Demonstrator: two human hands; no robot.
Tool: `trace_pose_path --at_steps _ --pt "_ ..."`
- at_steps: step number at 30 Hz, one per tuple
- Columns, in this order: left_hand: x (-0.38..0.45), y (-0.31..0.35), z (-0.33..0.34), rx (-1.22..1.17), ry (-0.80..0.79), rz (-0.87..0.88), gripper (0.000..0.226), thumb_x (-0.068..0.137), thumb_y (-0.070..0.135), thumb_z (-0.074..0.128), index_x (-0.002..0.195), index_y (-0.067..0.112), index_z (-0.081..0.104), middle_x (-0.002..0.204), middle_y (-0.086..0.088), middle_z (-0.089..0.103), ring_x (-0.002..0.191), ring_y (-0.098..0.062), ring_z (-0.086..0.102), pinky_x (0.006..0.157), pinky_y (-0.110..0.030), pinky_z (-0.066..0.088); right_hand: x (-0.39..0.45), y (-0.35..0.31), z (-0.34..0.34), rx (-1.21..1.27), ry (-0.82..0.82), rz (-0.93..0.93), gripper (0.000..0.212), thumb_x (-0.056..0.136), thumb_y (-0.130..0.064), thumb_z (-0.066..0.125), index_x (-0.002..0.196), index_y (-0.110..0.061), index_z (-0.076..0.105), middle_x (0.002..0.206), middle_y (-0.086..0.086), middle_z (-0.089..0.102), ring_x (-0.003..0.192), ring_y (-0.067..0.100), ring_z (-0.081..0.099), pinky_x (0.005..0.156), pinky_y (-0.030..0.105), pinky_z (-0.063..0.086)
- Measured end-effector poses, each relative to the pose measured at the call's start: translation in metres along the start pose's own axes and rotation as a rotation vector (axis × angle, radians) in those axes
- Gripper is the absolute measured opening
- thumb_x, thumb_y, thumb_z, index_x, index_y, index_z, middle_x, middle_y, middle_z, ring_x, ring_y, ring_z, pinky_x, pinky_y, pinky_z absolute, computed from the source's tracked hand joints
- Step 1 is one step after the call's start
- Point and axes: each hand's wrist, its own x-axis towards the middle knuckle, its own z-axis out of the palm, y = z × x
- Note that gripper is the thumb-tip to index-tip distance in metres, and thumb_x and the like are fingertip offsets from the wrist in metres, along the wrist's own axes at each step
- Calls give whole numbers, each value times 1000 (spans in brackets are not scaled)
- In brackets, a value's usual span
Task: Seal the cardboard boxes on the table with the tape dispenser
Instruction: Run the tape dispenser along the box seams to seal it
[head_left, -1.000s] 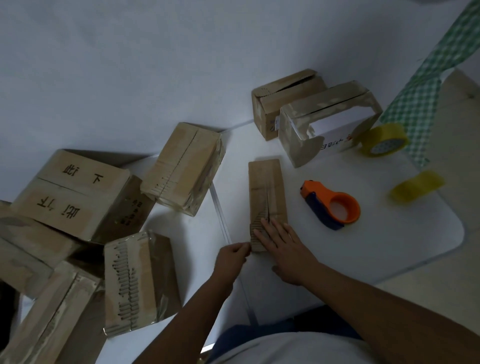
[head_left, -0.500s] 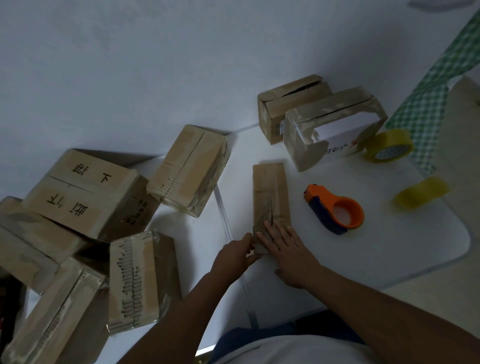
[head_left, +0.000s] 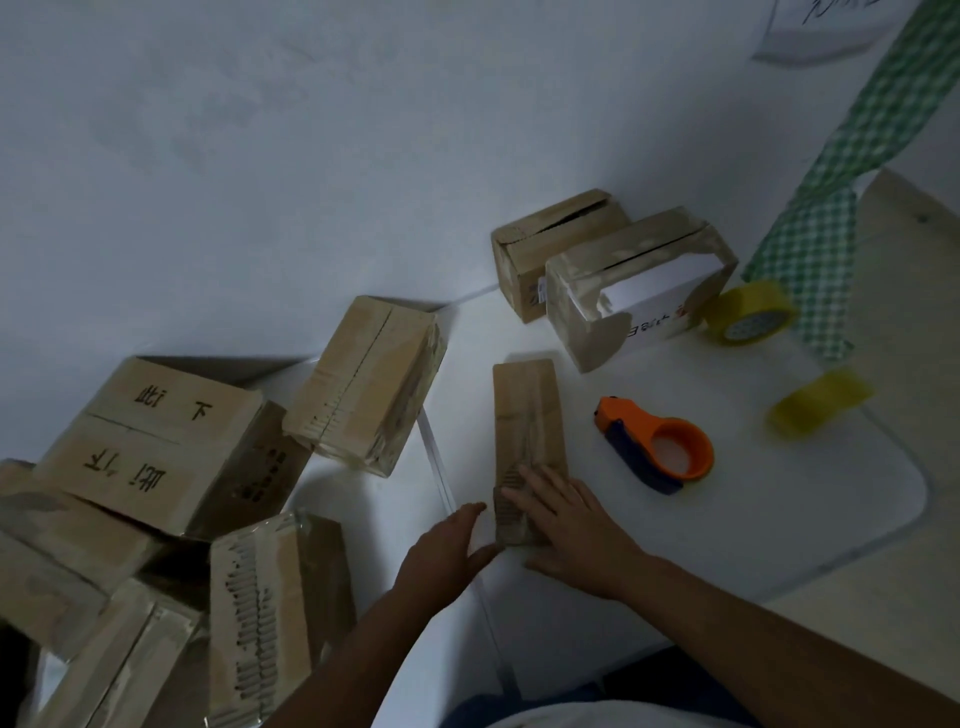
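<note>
pressing its flat, spread fingers on the near end of the small cardboard box (head_left: 527, 431) at table centre, the right hand (head_left: 563, 525) could skew it, since the loosely open left hand (head_left: 447, 545) only touches its near-left corner and the tape dispenser (head_left: 657, 447) lies unheld just right.
</note>
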Motion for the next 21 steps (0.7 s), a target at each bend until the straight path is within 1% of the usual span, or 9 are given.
trace_pose_path --at_steps 3,6,9,11,13,16,18,20,21 --pt "16 20 -19 -23 141 -2 67 98 54 41 155 25 21 165 1 13 148 -19 25 118 -37 27 -4 11 -12 48 40 100 79 93 -59 45 150 -40 -5 161 -8 -12 148 15 -11 117 38 -3" --pt "45 56 -20 -58 235 29 78 96 55 45 157 16 14 166 -7 5 151 -27 17 121 -41 17 -10 22 -26 60 53 218 77 96 -53 46 153 -32 0 162 -2 -8 149 19 -7 119 41 1" --pt "67 87 0 46 213 25 93 94 64 43 157 10 -1 164 -16 -8 151 -36 -3 121 -44 0 -21 34 -33 79 79 289 73 97 -49 46 154 -27 6 163 -2 -6 150 18 -2 119 42 6" --pt "73 98 11 113 171 -37 103 90 73 37 156 10 -11 161 -19 -21 148 -39 -18 115 -45 -12 -27 43 -33 121 113 322 73 96 -55 43 154 -27 10 163 -3 -1 149 17 2 119 43 10" --pt "75 100 15 200 144 -50 104 91 71 40 155 11 -15 160 -20 -22 146 -41 -23 112 -47 -15 -31 46 -33 158 122 357 77 90 -65 33 154 -27 12 162 -2 3 149 17 5 119 44 14" --pt "66 78 6 295 63 21 94 97 52 49 155 20 -18 160 -13 -27 145 -40 -26 116 -52 -13 -31 46 -30 231 172 374 69 97 -51 44 153 -23 15 162 -1 7 149 16 8 120 37 15" --pt "52 52 -7 393 15 102 93 97 23 55 154 30 -19 154 -2 -37 144 -37 -29 118 -55 -8 -27 44 -28 292 246 350 66 98 -40 51 152 -19 20 161 0 11 148 16 11 119 33 17" --pt "37 29 -17 460 19 154 93 94 3 51 154 37 -12 150 4 -38 145 -35 -28 119 -54 -6 -21 41 -26 338 314 340 66 97 -31 55 151 -16 23 161 1 11 149 17 12 120 33 18" --pt "30 21 -21 470 23 172 89 94 2 49 155 38 -5 152 4 -35 147 -35 -24 120 -53 -5 -16 39 -26 346 334 339 65 96 -27 57 151 -13 25 162 2 10 149 17 11 120 34 18"
